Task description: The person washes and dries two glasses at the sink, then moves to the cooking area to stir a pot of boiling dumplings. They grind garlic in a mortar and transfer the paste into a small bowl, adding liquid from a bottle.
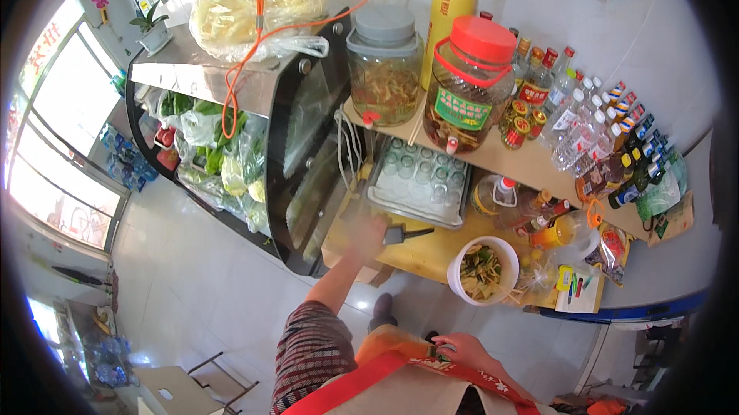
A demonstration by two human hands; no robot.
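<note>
My left hand [365,235], blurred, reaches over the left end of a yellow wooden shelf [427,254], beside a small dark box-like object [395,235] with a black strap or cable. Whether it grips anything is not clear. Close to my body, my right hand [459,348] has its fingers bent at the edge of an orange cloth or bag [389,341]; its hold cannot be made out. A white tub [455,276] of cut vegetables in liquid stands on the shelf's right part. Behind my left hand, a metal tray [415,216] holds upturned glasses [424,171].
A display cooler [277,166] with bagged greens stands left. Two large jars [384,74] and many bottles [577,132] line the upper shelf. An orange cable [346,12] hangs over the cooler. Pens on paper [579,296] lie right of the tub. A folding chair [225,383] is lower left.
</note>
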